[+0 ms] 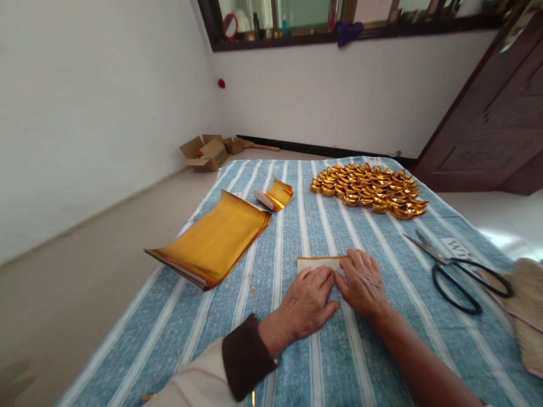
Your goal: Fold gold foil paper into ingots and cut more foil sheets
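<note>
Striped cloth (322,362): both hands (335,294) flat, pressing folded paper (318,263).

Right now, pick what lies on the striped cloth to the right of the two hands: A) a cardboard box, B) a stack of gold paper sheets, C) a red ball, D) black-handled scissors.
D: the black-handled scissors lie on the striped cloth to the right of the right hand, while the gold paper stack sits to the left of the left hand.

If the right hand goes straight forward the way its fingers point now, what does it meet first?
The right hand points up-left over the folded paper strip. Beyond it lies bare striped cloth, then probably the small gold sheets; depth is unclear.
</note>
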The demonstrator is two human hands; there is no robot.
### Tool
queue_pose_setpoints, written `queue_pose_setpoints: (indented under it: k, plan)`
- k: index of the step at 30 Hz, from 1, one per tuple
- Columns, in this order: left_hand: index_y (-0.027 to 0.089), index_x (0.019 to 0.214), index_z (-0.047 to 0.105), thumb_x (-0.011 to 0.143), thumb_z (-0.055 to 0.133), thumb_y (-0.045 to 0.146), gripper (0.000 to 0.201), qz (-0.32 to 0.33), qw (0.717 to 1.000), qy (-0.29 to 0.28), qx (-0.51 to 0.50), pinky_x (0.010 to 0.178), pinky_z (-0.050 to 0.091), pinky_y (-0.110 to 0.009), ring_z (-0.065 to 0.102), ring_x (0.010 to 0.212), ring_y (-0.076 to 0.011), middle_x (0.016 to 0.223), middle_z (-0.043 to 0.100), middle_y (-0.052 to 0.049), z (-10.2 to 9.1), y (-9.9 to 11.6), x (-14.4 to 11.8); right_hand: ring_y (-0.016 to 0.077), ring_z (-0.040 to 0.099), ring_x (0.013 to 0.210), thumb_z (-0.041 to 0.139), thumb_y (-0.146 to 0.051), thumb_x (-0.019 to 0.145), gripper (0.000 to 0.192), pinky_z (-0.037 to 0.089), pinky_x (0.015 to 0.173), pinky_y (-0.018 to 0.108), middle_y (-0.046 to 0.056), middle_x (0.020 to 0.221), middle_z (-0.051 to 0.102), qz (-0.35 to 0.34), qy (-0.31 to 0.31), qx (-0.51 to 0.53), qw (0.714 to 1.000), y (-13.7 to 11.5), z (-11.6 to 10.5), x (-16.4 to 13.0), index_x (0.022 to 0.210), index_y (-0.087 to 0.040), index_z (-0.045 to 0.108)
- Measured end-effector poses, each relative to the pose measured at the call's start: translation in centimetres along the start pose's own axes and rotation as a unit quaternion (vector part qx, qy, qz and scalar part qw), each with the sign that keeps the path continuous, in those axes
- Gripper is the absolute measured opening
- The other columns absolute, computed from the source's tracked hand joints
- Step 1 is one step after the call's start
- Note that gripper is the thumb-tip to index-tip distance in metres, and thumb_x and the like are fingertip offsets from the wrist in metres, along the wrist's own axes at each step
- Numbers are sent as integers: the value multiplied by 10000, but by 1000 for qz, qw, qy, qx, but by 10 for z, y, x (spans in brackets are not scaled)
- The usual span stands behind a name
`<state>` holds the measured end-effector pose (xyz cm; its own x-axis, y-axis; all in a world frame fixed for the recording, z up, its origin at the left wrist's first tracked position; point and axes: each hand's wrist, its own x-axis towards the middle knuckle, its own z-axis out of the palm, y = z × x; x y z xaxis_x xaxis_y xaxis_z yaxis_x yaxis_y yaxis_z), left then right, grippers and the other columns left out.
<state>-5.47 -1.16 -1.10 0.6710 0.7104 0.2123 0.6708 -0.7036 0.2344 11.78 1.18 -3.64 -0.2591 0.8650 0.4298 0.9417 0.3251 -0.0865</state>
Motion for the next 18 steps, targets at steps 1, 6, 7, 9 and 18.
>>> queue_pose_setpoints:
  k: [1, 6, 7, 9, 18]
  plan:
    - [138, 1241, 497, 905, 556, 366, 410, -1, 1000, 3, 0, 1004, 418, -445, 536, 1156, -264, 1231, 568, -114, 0, 0, 0, 277, 492, 1062, 571, -316, 869, 149, 368, 871, 390, 133, 1116, 584, 6, 2, 11, 1000, 1, 2, 0, 843, -175, 612]
    - [153, 1266, 486, 915, 535, 365, 413, -1, 1000, 9, -3, 1012, 412, -445, 528, 1181, -263, 1258, 565, -115, 4, -2, -1, 268, 506, 1025, 570, -345, 862, 149, 384, 840, 387, 114, 1063, 585, 23, -6, 39, 999, 7, 8, -2, 845, -197, 583]
    - [152, 1268, 485, 915, 534, 365, 415, 1, 1000, 10, -4, 1017, 411, -447, 526, 1188, -263, 1270, 562, -117, 4, -2, -1, 266, 509, 1023, 566, -346, 863, 148, 385, 843, 389, 112, 1062, 585, 22, -6, 46, 999, 8, 9, -2, 847, -200, 581]
    - [149, 1268, 488, 915, 534, 366, 418, 4, 1000, 10, -4, 1031, 404, -453, 520, 1205, -263, 1292, 559, -122, 6, -4, -2, 260, 516, 1023, 567, -346, 861, 143, 389, 859, 395, 109, 1077, 581, 22, -8, 64, 998, 11, 10, -3, 858, -204, 583]
    - [121, 1252, 525, 917, 552, 372, 419, 2, 1000, 11, 5, 1060, 398, -458, 496, 1267, -266, 1336, 553, -154, 8, -9, -5, 273, 496, 1157, 608, -310, 803, 119, 370, 970, 463, 101, 1237, 529, 76, -27, 144, 986, 28, 15, -6, 878, -223, 635]
